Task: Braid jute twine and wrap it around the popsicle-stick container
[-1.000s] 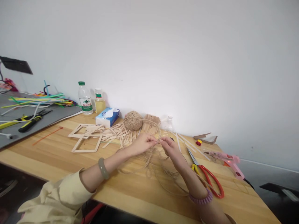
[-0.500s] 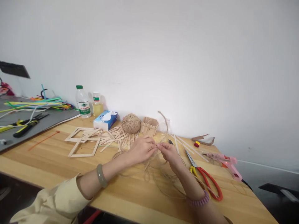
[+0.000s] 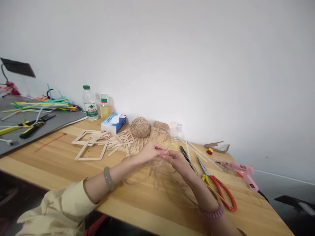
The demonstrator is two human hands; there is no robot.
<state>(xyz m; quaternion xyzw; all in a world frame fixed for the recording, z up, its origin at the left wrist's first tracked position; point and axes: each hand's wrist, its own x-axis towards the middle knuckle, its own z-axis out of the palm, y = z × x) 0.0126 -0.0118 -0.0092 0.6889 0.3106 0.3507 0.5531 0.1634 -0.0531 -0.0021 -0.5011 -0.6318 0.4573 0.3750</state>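
My left hand and my right hand meet fingertip to fingertip above the table, both pinching jute twine. A thin loop of it rises from the fingers, and loose strands spread over the wood beneath my wrists. The exact spot where the fingers pinch is too small to make out. Behind my hands sit a ball of twine and a small basket of craft sticks. A black utility knife lies just beyond my right hand, partly hidden by it.
Red-handled scissors and a pink glue gun lie to the right. On the left are stick frames, loose sticks, a tissue box, a water bottle, and pliers on a grey mat.
The thick upright end of twine above my fingers has dropped; a thinner loop now curves there. My hands stay together, and the whole view has shifted slightly.
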